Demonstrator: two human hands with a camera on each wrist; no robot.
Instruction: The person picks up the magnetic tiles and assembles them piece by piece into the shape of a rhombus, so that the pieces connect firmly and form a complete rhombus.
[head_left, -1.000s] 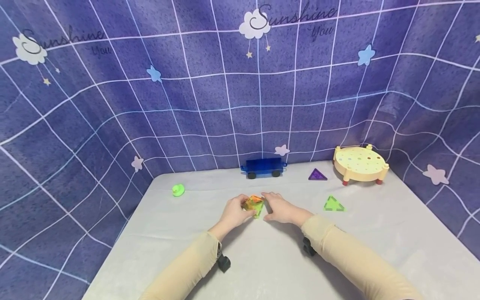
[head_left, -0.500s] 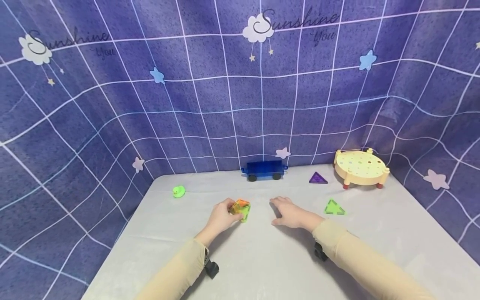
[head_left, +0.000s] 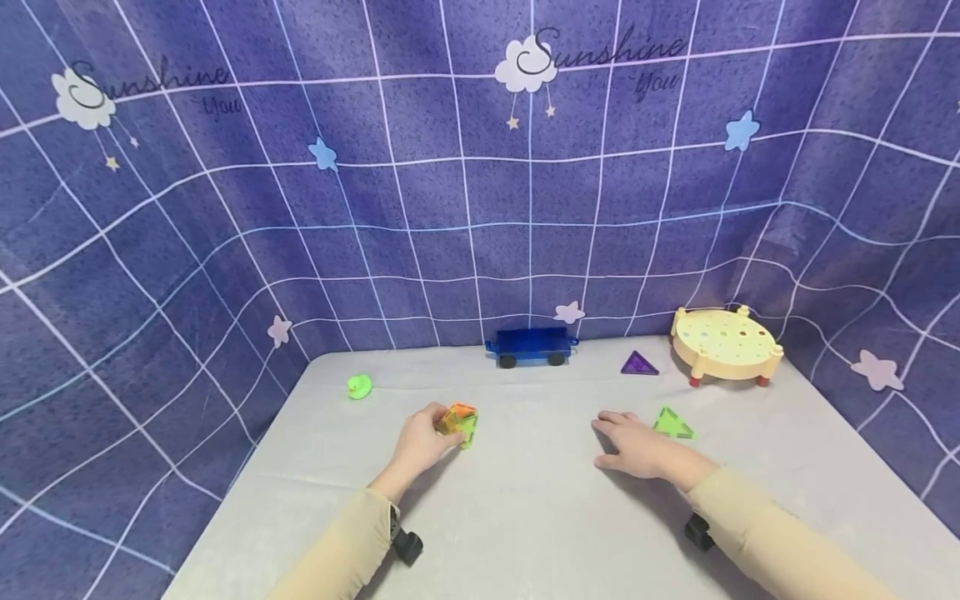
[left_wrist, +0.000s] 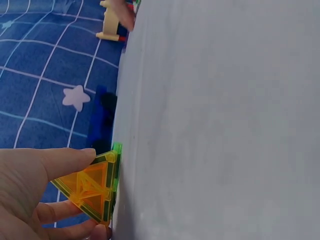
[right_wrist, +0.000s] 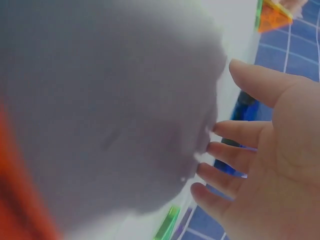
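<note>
Landmark: blue wagon [head_left: 533,346] at the table's far edge; sides as the person sees them. The left hand [head_left: 422,442] grips the orange-and-green tile piece [head_left: 463,423], thumb on one side and fingers curled on the other; the left wrist view shows its green part facing the table [head_left: 517,508], with orange triangles joined to it. Whether the piece touches the table cannot be told. Its position now: nearer the person than the wagon and off to its left. One second ago it sits almost straight in front of the wagon, with the right hand just beside it; since then the left hand carries it leftward. The right hand [head_left: 637,446] shifts the opposite way, now nearer the person than the wagon and well to its right, fingers spread and holding nothing. In the head view it now overlaps a corner of the green triangle [head_left: 673,423], formerly apart from it; contact cannot be told. Unchanged relative to the wagon: purple triangle [head_left: 640,364] to its right, cream round stand [head_left: 726,343] farther right, green duck [head_left: 360,387] to its left and nearer the person.
</note>
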